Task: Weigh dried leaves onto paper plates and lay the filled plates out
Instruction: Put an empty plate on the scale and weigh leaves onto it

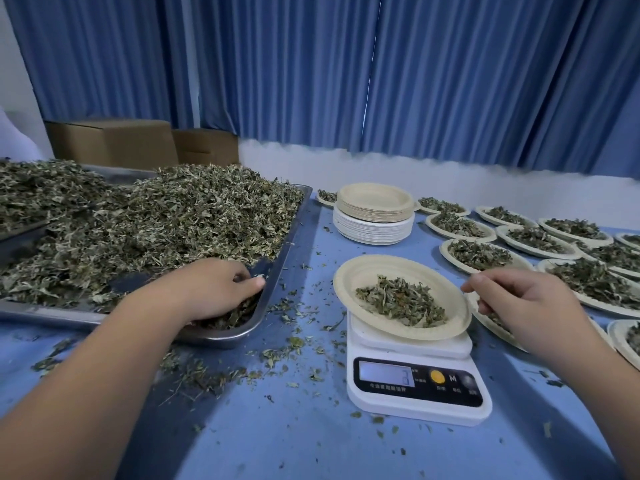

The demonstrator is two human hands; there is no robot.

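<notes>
The paper plate (401, 296) rests on the platform of the scale (415, 386), near the front middle of the surface (311, 427), and overhangs the platform all round; it carries a small portion (401, 301) in its well, so we judge weighing to be under way and the load still short. The display (386, 374) faces us for reading; its single digit is not legible with confidence. The right hand (519, 299) waits just beside the plate's right rim with its fingers (476, 282) loosely curled and one tip at the rim; we cannot tell whether they hold anything. The left hand (214, 289) lies in the near corner of the tray (273, 282), fingers (254, 284) curled into the dried leaves (173, 220), apparently gathering the next addition. The stack of empty plates (374, 209) stands behind the scale within reach; the filled plates (478, 254) lie in rows to the right, clear of the weighing area; loose fragments (214, 372) litter the surface.
</notes>
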